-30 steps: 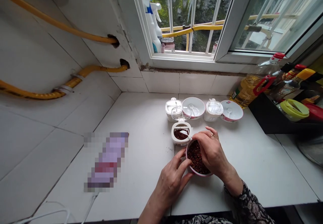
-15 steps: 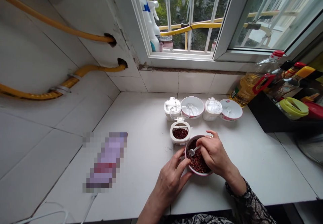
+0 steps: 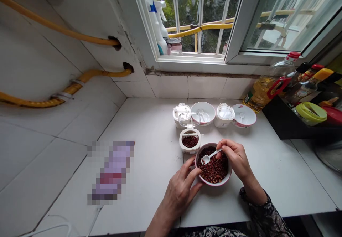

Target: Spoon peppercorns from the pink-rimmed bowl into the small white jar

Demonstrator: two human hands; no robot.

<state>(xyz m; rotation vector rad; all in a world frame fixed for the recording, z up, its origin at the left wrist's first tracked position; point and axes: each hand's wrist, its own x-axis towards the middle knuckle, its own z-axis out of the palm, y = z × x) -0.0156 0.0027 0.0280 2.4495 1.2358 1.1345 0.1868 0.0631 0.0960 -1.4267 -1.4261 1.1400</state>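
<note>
A bowl (image 3: 217, 184) with a pink rim, full of dark red peppercorn-like pieces, stands on the white counter. My left hand (image 3: 180, 187) grips its left side. Pinched in my right hand (image 3: 236, 156) is a small white spoon (image 3: 214, 153), its scoop over the bowl's contents with a few red bits in it. Just behind the bowl to the left is a white container (image 3: 182, 145), its clear lid (image 3: 189, 119) raised, holding similar dark red pieces.
Behind stand two lidded white containers (image 3: 181, 113) (image 3: 224, 114) and two bowls (image 3: 202, 123) (image 3: 244, 117) with spoons inside. An oil bottle (image 3: 258, 90) and a black rack (image 3: 278, 121) of bottles are at the right. A blurred purple object (image 3: 114, 165) lies at the left.
My right hand has moved up and to the right, lifting the spoon out of the red pieces, and its scoop now shows fully. My left hand has stayed on the bowl.
</note>
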